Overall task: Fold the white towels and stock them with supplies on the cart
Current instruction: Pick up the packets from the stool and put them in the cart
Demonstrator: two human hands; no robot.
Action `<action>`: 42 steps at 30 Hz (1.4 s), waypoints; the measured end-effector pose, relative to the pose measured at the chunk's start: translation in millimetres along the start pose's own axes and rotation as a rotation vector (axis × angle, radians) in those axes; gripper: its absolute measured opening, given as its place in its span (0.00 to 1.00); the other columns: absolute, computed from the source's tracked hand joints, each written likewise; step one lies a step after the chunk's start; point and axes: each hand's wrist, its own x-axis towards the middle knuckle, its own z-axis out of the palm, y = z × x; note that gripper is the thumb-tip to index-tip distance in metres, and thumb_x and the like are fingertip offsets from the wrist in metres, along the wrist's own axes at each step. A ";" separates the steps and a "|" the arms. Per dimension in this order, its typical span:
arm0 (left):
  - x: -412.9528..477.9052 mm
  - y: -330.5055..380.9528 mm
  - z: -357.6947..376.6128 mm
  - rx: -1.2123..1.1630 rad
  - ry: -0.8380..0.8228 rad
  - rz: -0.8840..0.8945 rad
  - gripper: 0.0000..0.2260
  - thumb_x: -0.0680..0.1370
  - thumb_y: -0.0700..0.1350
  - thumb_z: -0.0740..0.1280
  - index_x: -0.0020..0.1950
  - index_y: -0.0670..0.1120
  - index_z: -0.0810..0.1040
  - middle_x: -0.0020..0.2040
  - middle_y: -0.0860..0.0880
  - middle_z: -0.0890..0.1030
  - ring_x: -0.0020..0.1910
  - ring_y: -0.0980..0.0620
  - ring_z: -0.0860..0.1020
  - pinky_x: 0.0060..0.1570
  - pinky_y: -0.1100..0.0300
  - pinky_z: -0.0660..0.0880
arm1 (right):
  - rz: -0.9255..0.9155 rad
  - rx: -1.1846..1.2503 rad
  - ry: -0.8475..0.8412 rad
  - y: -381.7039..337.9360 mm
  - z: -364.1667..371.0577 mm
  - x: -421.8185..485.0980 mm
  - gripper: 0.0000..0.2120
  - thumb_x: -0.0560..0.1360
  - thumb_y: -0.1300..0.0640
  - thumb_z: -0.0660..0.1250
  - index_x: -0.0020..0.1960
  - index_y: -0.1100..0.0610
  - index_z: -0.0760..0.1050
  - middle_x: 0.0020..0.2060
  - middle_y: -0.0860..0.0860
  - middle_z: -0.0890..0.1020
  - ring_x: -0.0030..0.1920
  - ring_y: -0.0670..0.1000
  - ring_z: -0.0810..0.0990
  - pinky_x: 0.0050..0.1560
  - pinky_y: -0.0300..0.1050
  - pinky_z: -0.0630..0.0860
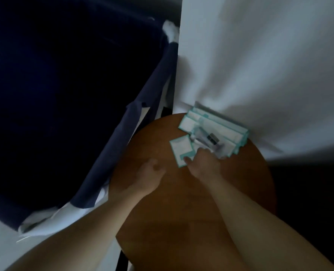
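Observation:
A fan of white sealed packets with teal edges (219, 127) lies at the far side of a round wooden table (181, 212). A clear wrapped item with a dark part (207, 138) rests on top of them. One small teal-edged packet (180, 148) lies apart, nearer to me. My right hand (203, 163) reaches onto the packets, its thumb on the small packet and its fingers touching the wrapped item; the image is blurred. My left hand (149, 173) hovers over the table to the left, fingers loosely curled, holding nothing.
White bed linen (260, 65) hangs against the table's far right edge. A dark navy fabric bag on a frame (64, 94) fills the left, with white cloth (170, 30) showing at its top corner and more white fabric under its lower edge.

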 end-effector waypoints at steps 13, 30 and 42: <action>87.0 12.8 46.1 -0.311 0.068 -0.117 0.11 0.78 0.41 0.69 0.57 0.37 0.78 0.46 0.46 0.80 0.47 0.49 0.78 0.44 0.58 0.74 | -0.064 0.336 -0.060 10.0 41.8 53.0 0.14 0.80 0.47 0.64 0.41 0.56 0.73 0.48 0.59 0.82 0.52 0.60 0.80 0.49 0.51 0.74; 59.2 9.4 57.1 -0.550 0.015 -0.198 0.03 0.82 0.39 0.64 0.49 0.43 0.75 0.43 0.47 0.81 0.38 0.53 0.80 0.35 0.60 0.77 | -0.076 -0.134 0.212 55.0 58.6 27.8 0.23 0.79 0.44 0.60 0.72 0.53 0.68 0.66 0.57 0.72 0.64 0.58 0.70 0.61 0.52 0.67; 30.6 -12.2 51.6 -0.546 0.083 -0.241 0.04 0.82 0.42 0.64 0.55 0.47 0.77 0.49 0.48 0.83 0.43 0.51 0.81 0.39 0.57 0.77 | 0.120 0.048 0.106 56.9 73.3 8.6 0.32 0.69 0.38 0.73 0.62 0.57 0.69 0.60 0.56 0.75 0.62 0.56 0.73 0.60 0.50 0.69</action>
